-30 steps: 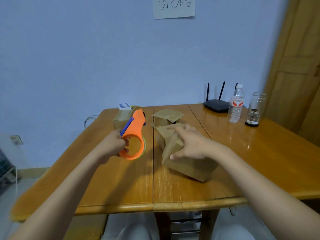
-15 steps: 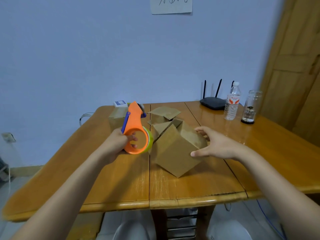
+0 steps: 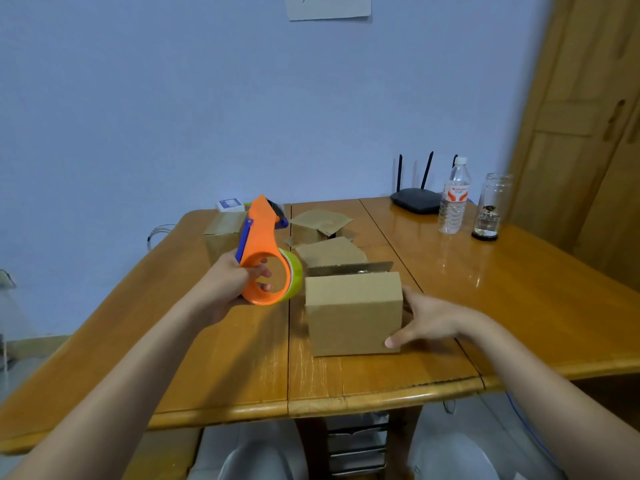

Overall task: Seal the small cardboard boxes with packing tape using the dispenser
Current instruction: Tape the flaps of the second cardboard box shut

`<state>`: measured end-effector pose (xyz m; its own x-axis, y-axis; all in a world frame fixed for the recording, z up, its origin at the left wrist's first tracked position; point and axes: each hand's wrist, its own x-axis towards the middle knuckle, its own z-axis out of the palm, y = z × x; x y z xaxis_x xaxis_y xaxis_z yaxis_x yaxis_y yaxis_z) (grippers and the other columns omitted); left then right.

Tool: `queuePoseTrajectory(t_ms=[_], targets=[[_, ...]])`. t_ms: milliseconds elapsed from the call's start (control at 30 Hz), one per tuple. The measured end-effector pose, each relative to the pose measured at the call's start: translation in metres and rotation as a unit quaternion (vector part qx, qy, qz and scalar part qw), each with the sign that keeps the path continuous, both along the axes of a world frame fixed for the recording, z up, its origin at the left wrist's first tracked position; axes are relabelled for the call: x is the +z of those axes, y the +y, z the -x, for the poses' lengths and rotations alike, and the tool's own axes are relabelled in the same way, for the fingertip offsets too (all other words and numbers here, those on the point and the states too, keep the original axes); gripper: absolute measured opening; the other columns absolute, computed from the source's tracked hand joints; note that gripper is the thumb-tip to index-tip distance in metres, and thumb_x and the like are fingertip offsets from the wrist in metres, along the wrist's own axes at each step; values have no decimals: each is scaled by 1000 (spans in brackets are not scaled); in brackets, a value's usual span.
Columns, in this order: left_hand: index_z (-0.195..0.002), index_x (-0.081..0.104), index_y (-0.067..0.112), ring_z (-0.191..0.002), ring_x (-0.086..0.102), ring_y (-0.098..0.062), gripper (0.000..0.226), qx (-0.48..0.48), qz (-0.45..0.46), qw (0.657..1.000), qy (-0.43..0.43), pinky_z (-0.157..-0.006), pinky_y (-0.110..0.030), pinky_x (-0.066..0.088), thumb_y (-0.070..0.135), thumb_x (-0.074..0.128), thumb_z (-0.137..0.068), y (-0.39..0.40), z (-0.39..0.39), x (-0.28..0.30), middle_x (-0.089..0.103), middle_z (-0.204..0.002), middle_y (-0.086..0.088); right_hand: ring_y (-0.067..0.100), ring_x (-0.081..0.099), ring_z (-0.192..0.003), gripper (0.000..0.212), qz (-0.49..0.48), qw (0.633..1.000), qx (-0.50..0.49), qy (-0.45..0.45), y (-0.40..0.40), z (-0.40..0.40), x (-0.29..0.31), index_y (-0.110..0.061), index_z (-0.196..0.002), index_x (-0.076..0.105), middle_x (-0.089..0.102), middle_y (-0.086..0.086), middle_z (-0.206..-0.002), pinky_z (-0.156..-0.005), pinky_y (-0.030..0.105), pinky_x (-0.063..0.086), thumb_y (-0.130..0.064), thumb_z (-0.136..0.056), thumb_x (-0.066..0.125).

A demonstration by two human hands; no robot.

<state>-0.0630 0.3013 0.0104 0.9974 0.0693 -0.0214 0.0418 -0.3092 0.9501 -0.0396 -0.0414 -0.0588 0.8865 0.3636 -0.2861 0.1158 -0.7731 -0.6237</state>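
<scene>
The cardboard box point(image 3: 353, 315), tilted on an edge half a second before, was set flat near the table point(image 3: 221, 368) front, steadied by the open right hand point(image 3: 427, 318) against its side. The orange tape dispenser point(image 3: 265, 254) was gripped by the left hand point(image 3: 228, 284) just beside it. Two further boxes point(image 3: 320, 225) were left behind.

bare forearms, no sleeves, light trousers point(image 3: 460, 459)

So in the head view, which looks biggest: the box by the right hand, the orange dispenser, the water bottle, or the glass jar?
1. Box.
2. Orange dispenser.
3. Water bottle and glass jar look alike; both stand farther off, so true sizes are unsure.
</scene>
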Motion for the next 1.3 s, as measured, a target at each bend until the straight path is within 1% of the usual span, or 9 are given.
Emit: queuePoseTrajectory(t_ms=[200, 367, 467, 600, 700, 800, 1033, 1167, 1300], targets=[[-112, 60, 8, -78, 70, -22, 13, -7, -21, 1000, -13, -63, -31, 56, 10, 57, -100, 0, 0, 6, 68, -100, -11, 17, 28, -150, 113, -200, 972, -59, -105, 4, 16, 30, -43, -159, 2, 19, -6, -166, -121, 40, 28, -56, -74, 77], [-110, 60, 9, -77, 69, -21, 12, -13, -39, 999, -16, -62, -30, 54, 7, 56, -99, -8, -2, 10, 67, -96, -8, 10, 22, -149, 73, -43, 953, -28, -299, 37, 22, 58, -34, -159, 22, 27, -11, -162, -122, 35, 15, -60, -96, 48], [-112, 59, 10, -75, 69, -20, 15, -17, -45, 999, -19, -61, -30, 54, 4, 54, -99, -16, -3, 13, 67, -95, -7, 18, 26, -150, 56, 76, 947, 24, -311, 57, 14, 55, -21, -155, 36, 35, -1, -159, -126, 37, 0, -48, -106, 35], [-108, 60, 12, -74, 67, -20, 15, -21, -62, 997, -29, -64, -32, 52, 3, 52, -99, -16, -1, 19, 66, -93, -6, 17, 59, -110, 38, 139, 933, 32, -330, 63, 7, 38, -23, -120, 61, 67, -2, -114, -123, 43, 21, -41, -109, 30], [-105, 62, 11, -74, 66, -20, 13, -24, -76, 996, -33, -71, -35, 51, 3, 55, -97, -11, 0, 24, 67, -92, -6, 17, 59, -91, 37, 107, 932, 14, -346, 62, 11, 32, -21, -104, 65, 64, -3, -98, -94, 39, 50, -40, -108, 33], [-102, 62, 10, -74, 66, -21, 13, -31, -101, 994, -36, -73, -37, 49, 2, 53, -97, -7, 0, 28, 67, -91, -6, 14, 55, -86, 29, 111, 927, 21, -357, 65, 13, 30, -23, -100, 57, 59, -5, -93, -72, 33, 50, -40, -107, 35], [-99, 61, 18, -63, 63, -2, 19, -75, -187, 978, -56, -69, -28, 43, 3, 50, -100, -10, -2, 31, 65, -71, 8, 12, 48, -120, 30, 30, 954, 28, -297, 62, 4, 32, -37, -132, 60, 57, -8, -130, -99, 32, 42, -36, -104, 47], [-101, 60, 22, -72, 62, -9, 22, -89, -213, 971, -69, -67, -27, 41, 3, 50, -100, -14, 0, 33, 65, -79, 3, 15, 54, -123, 33, 17, 959, 28, -283, 66, 7, 38, -31, -135, 64, 62, -6, -136, -103, 30, 42, -32, -104, 51], [-108, 59, 20, -77, 63, -12, 22, -90, -219, 969, -77, -68, -27, 43, 3, 49, -100, -16, 0, 33, 66, -87, 0, 20, 37, -145, 42, 65, 963, 30, -262, 69, 12, 36, -33, -146, 51, 41, -7, -157, -121, 40, 27, -43, -106, 42]])
